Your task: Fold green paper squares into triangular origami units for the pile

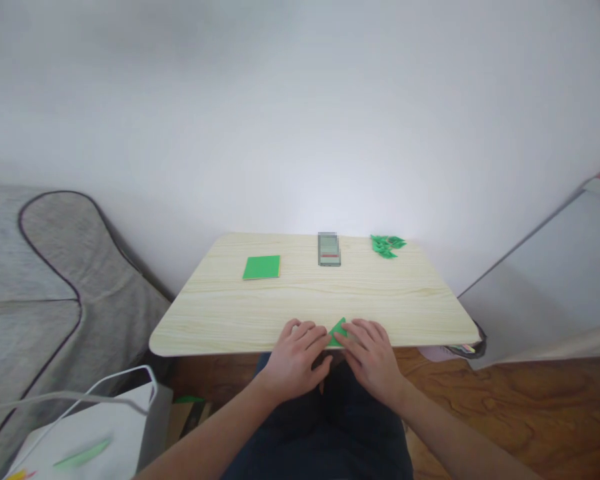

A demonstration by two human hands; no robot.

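Note:
A small piece of green paper (339,331), folded into a triangle, lies at the table's front edge between my hands. My left hand (300,353) reaches it from the left, its bent fingertips against the paper's lower left corner and the thumb below the table edge. From the right, my right hand (369,350) presses its index finger and thumb onto the paper, the other fingers curled on the tabletop. Farther back on the left sits a stack of square green paper (261,267). Several folded green paper pieces (386,245) are heaped at the back right.
The pale wood-grain table (220,313) stands against a white wall (300,120). A phone-like device (329,249), blurred out, lies at its back middle. At left are a grey sofa (105,293) and a white stand (95,433) with a cable. A dark bag (475,343) shows beyond the right corner.

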